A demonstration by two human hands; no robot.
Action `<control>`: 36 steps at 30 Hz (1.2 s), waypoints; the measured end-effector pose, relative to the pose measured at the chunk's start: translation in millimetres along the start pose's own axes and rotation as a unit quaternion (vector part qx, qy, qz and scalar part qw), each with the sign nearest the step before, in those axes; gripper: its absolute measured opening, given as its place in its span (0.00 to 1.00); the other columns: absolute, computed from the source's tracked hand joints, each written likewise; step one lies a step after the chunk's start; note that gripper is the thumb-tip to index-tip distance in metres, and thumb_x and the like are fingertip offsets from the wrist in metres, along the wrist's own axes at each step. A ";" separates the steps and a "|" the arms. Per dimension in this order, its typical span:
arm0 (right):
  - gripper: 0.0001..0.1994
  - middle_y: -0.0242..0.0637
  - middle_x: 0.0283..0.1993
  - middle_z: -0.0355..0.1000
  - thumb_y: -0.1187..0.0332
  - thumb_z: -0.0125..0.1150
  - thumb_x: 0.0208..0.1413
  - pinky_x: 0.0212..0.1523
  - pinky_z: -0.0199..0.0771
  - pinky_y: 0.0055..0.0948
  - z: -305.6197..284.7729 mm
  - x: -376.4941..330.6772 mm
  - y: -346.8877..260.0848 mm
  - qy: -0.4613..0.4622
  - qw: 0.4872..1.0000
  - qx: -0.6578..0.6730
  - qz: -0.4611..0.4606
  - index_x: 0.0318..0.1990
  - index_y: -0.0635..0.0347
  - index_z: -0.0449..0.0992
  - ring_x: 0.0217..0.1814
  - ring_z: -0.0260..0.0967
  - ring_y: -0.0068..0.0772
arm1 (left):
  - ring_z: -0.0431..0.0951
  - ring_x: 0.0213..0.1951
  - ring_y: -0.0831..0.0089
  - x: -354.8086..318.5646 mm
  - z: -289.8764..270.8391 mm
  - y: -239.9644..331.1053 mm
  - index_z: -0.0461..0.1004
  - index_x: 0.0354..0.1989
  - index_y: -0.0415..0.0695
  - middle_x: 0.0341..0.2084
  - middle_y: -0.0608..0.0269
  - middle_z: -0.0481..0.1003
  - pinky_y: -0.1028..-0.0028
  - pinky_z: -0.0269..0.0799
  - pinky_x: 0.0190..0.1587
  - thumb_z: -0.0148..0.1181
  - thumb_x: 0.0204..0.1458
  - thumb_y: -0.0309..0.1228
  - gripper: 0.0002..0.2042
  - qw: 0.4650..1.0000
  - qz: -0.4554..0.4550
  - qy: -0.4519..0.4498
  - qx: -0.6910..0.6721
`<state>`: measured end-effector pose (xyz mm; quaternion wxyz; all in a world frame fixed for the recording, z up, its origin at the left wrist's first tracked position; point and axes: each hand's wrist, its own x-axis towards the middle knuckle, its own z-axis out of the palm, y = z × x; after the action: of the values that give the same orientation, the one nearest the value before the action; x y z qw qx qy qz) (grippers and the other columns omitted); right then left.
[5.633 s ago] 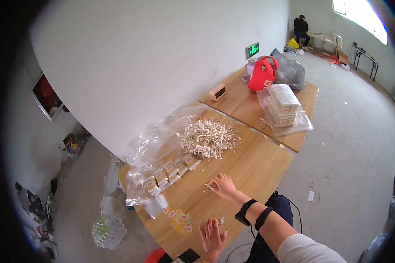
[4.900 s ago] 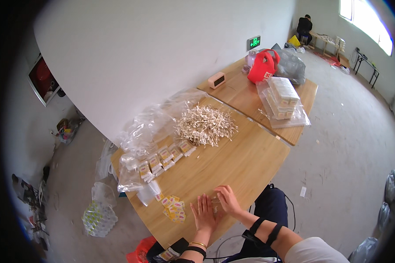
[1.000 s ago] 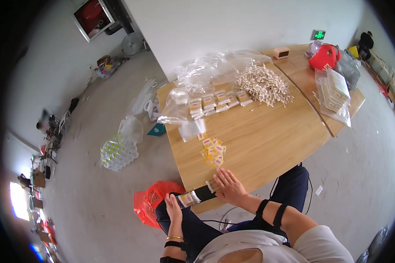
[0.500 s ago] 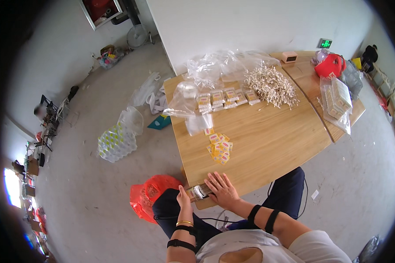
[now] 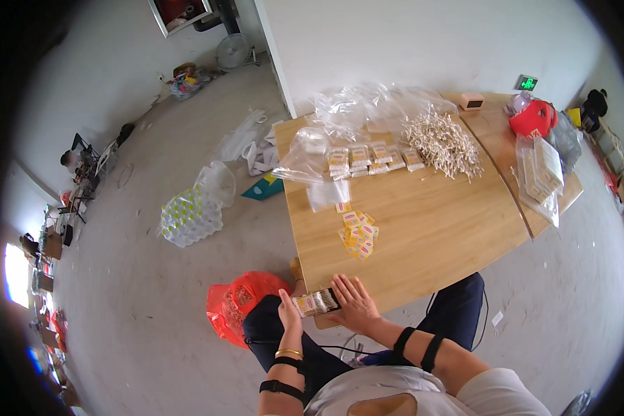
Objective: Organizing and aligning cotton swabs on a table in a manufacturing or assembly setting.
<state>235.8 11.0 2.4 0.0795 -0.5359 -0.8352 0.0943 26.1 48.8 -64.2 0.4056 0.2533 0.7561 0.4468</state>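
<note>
A small clear pack of cotton swabs point(image 5: 313, 303) with a yellow and white card lies at the near left edge of the table. My left hand point(image 5: 289, 313) closes on its left end, thumb up along the side. At the other end my right hand point(image 5: 355, 305) rests with fingers stretched out, its edge against the pack and a dark strip between them. Beyond my hands lies a loose heap of yellow and white cards point(image 5: 358, 234). Several filled swab packs point(image 5: 359, 157) sit in stacks near a big pile of loose cotton swabs point(image 5: 442, 144).
Clear plastic bags point(image 5: 353, 111) cover the table's far edge, and a flat clear bag point(image 5: 328, 195) lies left of centre. At right are a bagged bundle point(image 5: 538, 173) and a red bag point(image 5: 534, 119). A red plastic bag point(image 5: 246, 305) stands by my left knee.
The whole view has shifted a little. My right hand has slid off the pack's right end, so more of the swabs show. My left hand keeps its hold.
</note>
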 end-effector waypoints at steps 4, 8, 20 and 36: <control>0.48 0.45 0.79 0.43 0.36 0.50 0.57 0.78 0.31 0.46 -3.2 1.7 -6.3 -0.025 0.998 -0.048 -0.022 0.73 0.67 0.50 0.82 0.35 0.40 | 0.72 0.20 0.54 6.4 -12.6 -12.9 0.70 0.21 0.33 0.14 0.47 0.71 0.58 0.65 0.27 0.45 0.63 0.59 0.36 0.994 0.091 0.000 0.067; 0.49 0.46 0.79 0.42 0.36 0.53 0.55 0.78 0.32 0.46 -3.6 11.3 -26.4 -0.037 0.998 -0.027 -0.030 0.73 0.67 0.50 0.82 0.34 0.41 | 0.72 0.22 0.46 -1.6 0.3 -7.2 0.71 0.22 0.34 0.17 0.41 0.70 0.56 0.65 0.28 0.45 0.64 0.56 0.33 0.966 0.191 0.009 0.174; 0.25 0.51 0.58 0.65 0.77 0.53 0.55 0.65 0.62 0.44 25.0 24.8 -8.5 0.026 0.934 0.345 0.092 0.62 0.59 0.69 0.64 0.61 0.53 | 0.81 0.38 0.68 -47.4 11.2 -3.5 0.74 0.47 0.43 0.37 0.63 0.79 0.71 0.78 0.42 0.66 0.57 0.30 0.13 0.879 -0.228 -0.024 -0.417; 0.24 0.37 0.55 0.73 0.82 0.48 0.55 0.56 0.68 0.27 26.9 58.2 -61.9 -0.125 0.652 0.685 0.300 0.61 0.66 0.70 0.55 0.70 0.29 | 0.81 0.35 0.73 -52.1 16.2 -9.1 0.73 0.50 0.49 0.38 0.68 0.79 0.75 0.76 0.33 0.72 0.51 0.29 0.18 0.876 -0.214 -0.008 -0.432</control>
<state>151.0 36.8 -6.8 0.2863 -0.5332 -0.3289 0.7249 67.8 13.3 -56.5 0.5663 -0.1115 0.5208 0.6291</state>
